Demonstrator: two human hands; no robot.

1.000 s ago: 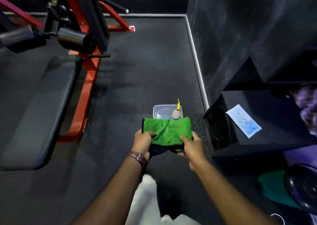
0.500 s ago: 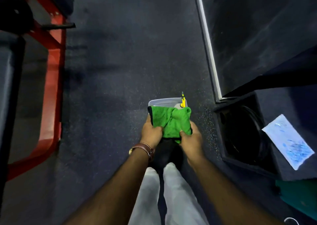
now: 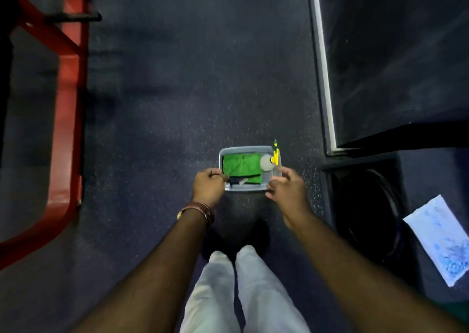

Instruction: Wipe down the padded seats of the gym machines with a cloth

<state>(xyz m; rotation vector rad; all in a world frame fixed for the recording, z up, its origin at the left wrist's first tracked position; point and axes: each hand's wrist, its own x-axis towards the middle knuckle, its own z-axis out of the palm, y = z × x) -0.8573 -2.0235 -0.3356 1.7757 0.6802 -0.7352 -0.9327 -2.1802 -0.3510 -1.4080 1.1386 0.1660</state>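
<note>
Lying in tub (image 3: 272,174), cloth (image 3: 241,165) beyond grip

Both arms stretched forward and down, forearms bare, converging toward the grey tub (image 3: 247,149). Left hand (image 3: 208,186) at the tub's near-left corner, back of the hand up, fingers curled under into a loose fist, fingertips at the rim; whether anything is pinched cannot be told. Brown-strapped watch (image 3: 200,209) round the left wrist. Right hand (image 3: 286,191) at the tub's near-right corner, fingers spread and gently bent, holding nothing. Pale trouser legs (image 3: 241,289) together below, on the near side of the tub.
</note>
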